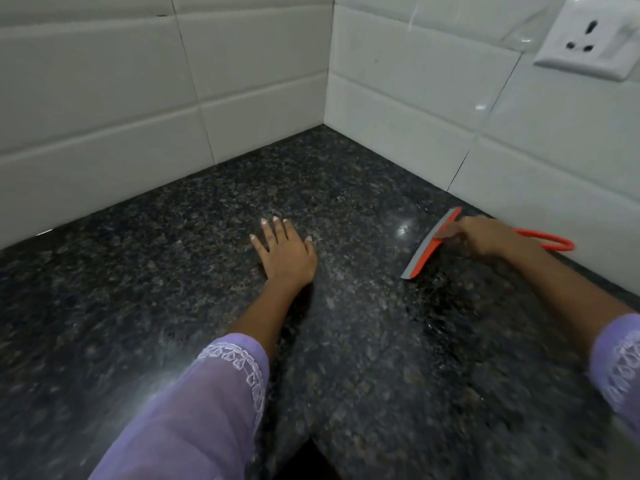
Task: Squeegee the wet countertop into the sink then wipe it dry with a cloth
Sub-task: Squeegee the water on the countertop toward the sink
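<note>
on the dark speckled counter [363, 358], near the corner where the two white tiled walls [104, 109] meet, a person works with both hands. taking that corner as the landmark, the squeegee [431, 245] lies out from it along the right-hand wall, its grey rubber blade down on the stone and slanting away from the wall, with the orange back of the blade behind it. the right hand [485, 235] is on the squeegee just behind the blade, fingers curled over the neck, so this grip is holding the tool; motion blur hides exactly how the fingers lie. the orange loop handle [550, 242] sticks out past the hand, close to the foot of the right-hand wall.

the left hand [285, 249] rests flat on the counter, out from the corner and well apart from the squeegee, fingers straight and spread, its grip wide and holding nothing. both forearms wear pale purple sleeves [207, 393] with white embroidered cuffs.

bright glints show on the stone beside the blade, on the side toward the corner. a white wall socket [588, 39] is set high on the right-hand wall, farther from the corner than the squeegee.
</note>
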